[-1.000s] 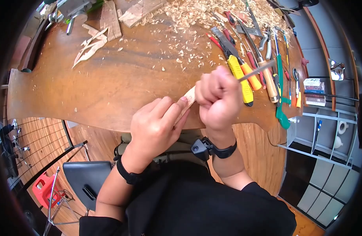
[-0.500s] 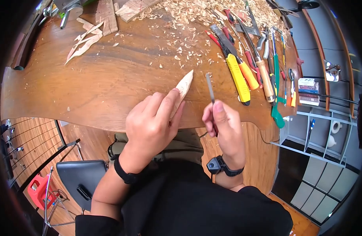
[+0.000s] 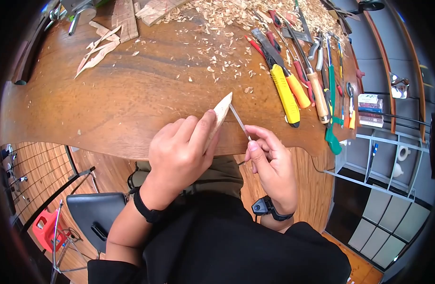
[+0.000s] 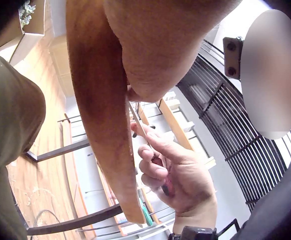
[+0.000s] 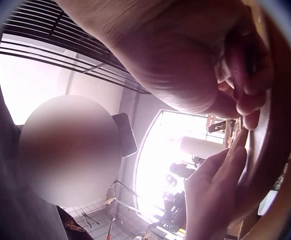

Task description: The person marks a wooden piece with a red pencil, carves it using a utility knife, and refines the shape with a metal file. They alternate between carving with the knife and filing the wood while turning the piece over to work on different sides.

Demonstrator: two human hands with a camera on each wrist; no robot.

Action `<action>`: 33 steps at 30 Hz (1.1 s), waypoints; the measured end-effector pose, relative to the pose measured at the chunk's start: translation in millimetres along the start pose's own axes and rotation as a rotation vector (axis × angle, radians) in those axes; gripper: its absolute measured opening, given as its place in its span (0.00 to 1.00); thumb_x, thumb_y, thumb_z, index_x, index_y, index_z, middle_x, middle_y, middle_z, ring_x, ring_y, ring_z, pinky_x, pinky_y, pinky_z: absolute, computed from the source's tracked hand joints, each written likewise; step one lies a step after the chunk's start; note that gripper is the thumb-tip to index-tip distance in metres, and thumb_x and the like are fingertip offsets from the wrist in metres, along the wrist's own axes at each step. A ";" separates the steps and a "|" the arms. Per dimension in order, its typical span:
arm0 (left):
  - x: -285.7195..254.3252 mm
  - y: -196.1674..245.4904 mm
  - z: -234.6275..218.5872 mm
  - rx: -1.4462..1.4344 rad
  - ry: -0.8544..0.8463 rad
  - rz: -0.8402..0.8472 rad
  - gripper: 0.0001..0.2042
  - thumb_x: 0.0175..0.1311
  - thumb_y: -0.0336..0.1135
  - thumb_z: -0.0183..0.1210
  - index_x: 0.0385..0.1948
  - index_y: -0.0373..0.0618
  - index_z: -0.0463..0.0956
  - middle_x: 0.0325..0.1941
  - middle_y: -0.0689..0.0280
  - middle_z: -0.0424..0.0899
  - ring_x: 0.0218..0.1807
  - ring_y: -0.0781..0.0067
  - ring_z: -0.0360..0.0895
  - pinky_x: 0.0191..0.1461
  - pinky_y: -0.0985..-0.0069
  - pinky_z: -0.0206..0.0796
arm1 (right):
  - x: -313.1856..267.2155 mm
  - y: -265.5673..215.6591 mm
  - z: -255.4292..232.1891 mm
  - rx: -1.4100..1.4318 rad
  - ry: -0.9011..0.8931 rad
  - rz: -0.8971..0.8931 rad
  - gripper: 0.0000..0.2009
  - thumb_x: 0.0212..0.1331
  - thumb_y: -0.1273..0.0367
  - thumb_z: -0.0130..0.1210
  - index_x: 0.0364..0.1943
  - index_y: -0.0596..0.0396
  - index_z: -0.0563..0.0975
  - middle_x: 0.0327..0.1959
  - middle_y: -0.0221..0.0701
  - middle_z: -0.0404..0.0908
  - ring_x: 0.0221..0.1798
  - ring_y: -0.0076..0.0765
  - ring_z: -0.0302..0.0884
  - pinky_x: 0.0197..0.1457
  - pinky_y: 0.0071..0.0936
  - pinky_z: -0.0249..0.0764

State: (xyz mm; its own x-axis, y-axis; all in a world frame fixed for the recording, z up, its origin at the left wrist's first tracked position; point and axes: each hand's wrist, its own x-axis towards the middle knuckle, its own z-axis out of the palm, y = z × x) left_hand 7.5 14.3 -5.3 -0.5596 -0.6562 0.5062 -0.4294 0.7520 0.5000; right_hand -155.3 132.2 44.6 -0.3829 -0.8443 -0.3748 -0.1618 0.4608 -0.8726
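Note:
My left hand [image 3: 179, 149] holds a pale, flat piece of wood [image 3: 222, 110] near the table's front edge. Its pointed end aims away from me, with my index finger lying along the top face. To the right, my right hand [image 3: 275, 168] pinches a slim flat file [image 3: 238, 118] between thumb and fingers. The file's tip is right at the wood's right side, close to the point. In the left wrist view, a dark red handle [image 4: 168, 183] shows inside the right palm. The lower part of the wood is hidden under my left fingers.
Right of the hands lie a yellow utility knife [image 3: 284, 97], a wooden-handled tool [image 3: 318, 100], a green-handled tool [image 3: 333, 137] and several others. Wood shavings [image 3: 217, 23] cover the table's far side. Wood offcuts [image 3: 98, 52] lie at the far left.
My right hand first drew back from the wood and turned, its grip on the file shifting. Now it has brought the file's tip to the wood's point. The left hand keeps its hold.

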 end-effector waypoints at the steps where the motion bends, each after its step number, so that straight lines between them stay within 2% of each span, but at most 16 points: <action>1: 0.1 0.3 -0.4 0.001 -0.006 0.000 0.17 0.52 0.29 0.70 0.45 0.40 0.81 0.26 0.65 0.75 0.26 0.68 0.77 0.30 0.71 0.69 | 0.3 -0.1 0.5 0.000 -0.003 -0.001 0.17 0.75 0.67 0.53 0.63 0.59 0.74 0.30 0.24 0.78 0.30 0.13 0.69 0.33 0.14 0.66; 3: 0.9 1.2 -0.7 0.005 -0.011 -0.001 0.17 0.52 0.29 0.70 0.46 0.40 0.81 0.26 0.65 0.75 0.26 0.68 0.77 0.30 0.71 0.69 | 0.6 0.1 1.7 -0.014 0.008 -0.019 0.18 0.74 0.68 0.54 0.64 0.58 0.74 0.30 0.24 0.78 0.32 0.13 0.71 0.34 0.14 0.67; 7: 2.1 3.5 -0.5 0.007 0.012 -0.006 0.12 0.56 0.31 0.70 0.40 0.41 0.81 0.25 0.66 0.74 0.25 0.68 0.76 0.28 0.71 0.69 | -1.3 -0.2 1.2 -0.015 0.008 -0.006 0.18 0.74 0.68 0.55 0.64 0.57 0.74 0.31 0.24 0.78 0.34 0.13 0.73 0.35 0.15 0.68; 9: 2.3 4.4 0.5 0.003 0.013 -0.011 0.10 0.57 0.32 0.70 0.37 0.41 0.81 0.24 0.66 0.74 0.25 0.68 0.76 0.28 0.71 0.69 | -3.0 0.5 0.8 -0.044 0.023 -0.028 0.16 0.74 0.69 0.55 0.61 0.61 0.75 0.29 0.29 0.79 0.34 0.19 0.78 0.39 0.20 0.75; 11: 2.4 5.4 1.8 -0.033 0.042 -0.055 0.07 0.57 0.31 0.70 0.34 0.44 0.81 0.23 0.64 0.74 0.22 0.62 0.75 0.26 0.67 0.66 | -5.4 1.2 0.2 -0.040 0.037 -0.029 0.16 0.74 0.69 0.55 0.61 0.62 0.75 0.29 0.29 0.79 0.34 0.19 0.78 0.39 0.20 0.74; 14: 2.1 4.6 1.7 -0.001 0.030 -0.029 0.08 0.59 0.33 0.69 0.32 0.42 0.79 0.24 0.65 0.72 0.23 0.67 0.74 0.26 0.70 0.67 | -7.1 1.6 -0.7 -0.035 0.054 -0.035 0.16 0.73 0.69 0.56 0.60 0.62 0.75 0.29 0.28 0.80 0.33 0.18 0.77 0.38 0.20 0.74; 21: 2.0 5.2 1.5 0.004 0.026 -0.047 0.07 0.60 0.32 0.68 0.33 0.43 0.79 0.25 0.65 0.72 0.22 0.67 0.74 0.25 0.69 0.66 | -5.5 5.5 -2.5 -0.051 0.053 -0.064 0.16 0.72 0.69 0.58 0.59 0.63 0.76 0.27 0.27 0.80 0.29 0.15 0.73 0.33 0.19 0.70; 33: 3.3 3.1 4.1 0.005 0.087 -0.042 0.10 0.58 0.29 0.68 0.40 0.41 0.81 0.30 0.63 0.77 0.29 0.65 0.77 0.31 0.70 0.70 | -3.4 13.1 -1.9 -0.101 0.054 -0.115 0.16 0.71 0.67 0.59 0.57 0.61 0.78 0.27 0.29 0.80 0.27 0.18 0.74 0.32 0.21 0.72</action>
State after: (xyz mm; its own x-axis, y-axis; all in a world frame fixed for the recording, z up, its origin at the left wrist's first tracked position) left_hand 1.4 14.7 -4.9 -0.4775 -0.6901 0.5439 -0.4548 0.7237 0.5190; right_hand -157.9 141.6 35.1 -0.4045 -0.8784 -0.2544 -0.2971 0.3893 -0.8719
